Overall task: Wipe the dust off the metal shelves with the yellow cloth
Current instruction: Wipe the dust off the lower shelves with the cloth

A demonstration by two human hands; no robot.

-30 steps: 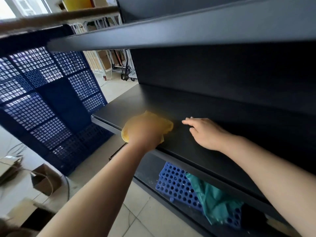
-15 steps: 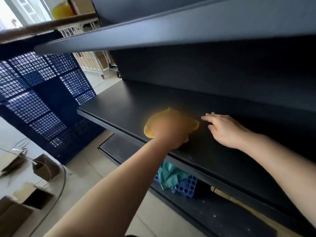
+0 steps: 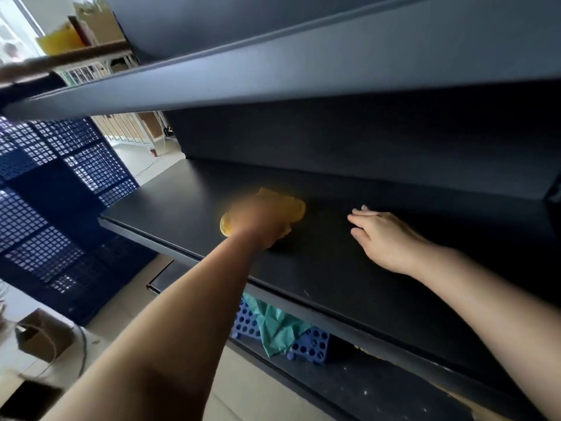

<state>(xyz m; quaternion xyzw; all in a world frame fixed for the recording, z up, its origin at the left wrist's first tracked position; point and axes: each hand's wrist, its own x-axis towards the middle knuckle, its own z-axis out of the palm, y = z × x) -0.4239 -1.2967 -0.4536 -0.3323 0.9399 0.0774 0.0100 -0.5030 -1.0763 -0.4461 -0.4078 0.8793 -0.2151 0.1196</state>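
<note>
A dark metal shelf (image 3: 170, 220) runs across the middle of the view. On it lies the yellow cloth (image 3: 293, 208), bunched under my left hand (image 3: 258, 221), which presses down on it; the hand is blurred and its fingers are hidden by the cloth. To the right, my right hand (image 3: 385, 235) rests flat on the same shelf with straight fingers, holding nothing. Another metal shelf (image 3: 303, 74) hangs above, and a lower shelf (image 3: 349, 387) carries white specks.
A blue perforated rack (image 3: 309, 344) and a teal cloth (image 3: 273, 326) sit on the lower shelf. A blue perforated panel (image 3: 60, 208) stands at the left. Cardboard boxes (image 3: 39, 335) lie on the tiled floor.
My left hand has slid the yellow cloth rightward and deeper along the shelf from its front left edge. My right hand stayed flat on the shelf.
</note>
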